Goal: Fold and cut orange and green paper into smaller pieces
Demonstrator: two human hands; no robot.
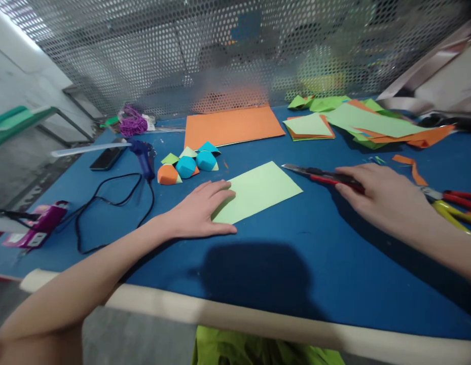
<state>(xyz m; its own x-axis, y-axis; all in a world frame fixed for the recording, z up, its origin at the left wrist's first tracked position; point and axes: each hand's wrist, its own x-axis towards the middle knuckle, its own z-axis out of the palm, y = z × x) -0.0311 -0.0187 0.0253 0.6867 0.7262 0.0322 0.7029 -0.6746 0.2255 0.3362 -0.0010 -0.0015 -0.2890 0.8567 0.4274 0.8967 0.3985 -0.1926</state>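
A pale green rectangle of paper point(263, 191) lies flat on the blue table. My left hand point(205, 210) rests on its left end, fingers spread and pressing lightly down. To the right of the paper, my right hand point(375, 195) grips a utility knife point(319, 175) with a red and black handle. Its blade points left and lies just beyond the paper's upper right edge. Behind my left hand sit several small folded paper shapes point(186, 166) in orange, blue and green.
A blue glue gun point(143, 157) with its cord lies left, near a phone point(107, 158) and a purple power strip point(39, 225). Orange paper point(233, 126) and stacked sheets point(310, 126) lie at the back. Pliers point(454, 203) are at far right. A perforated metal screen point(174, 56) stands behind.
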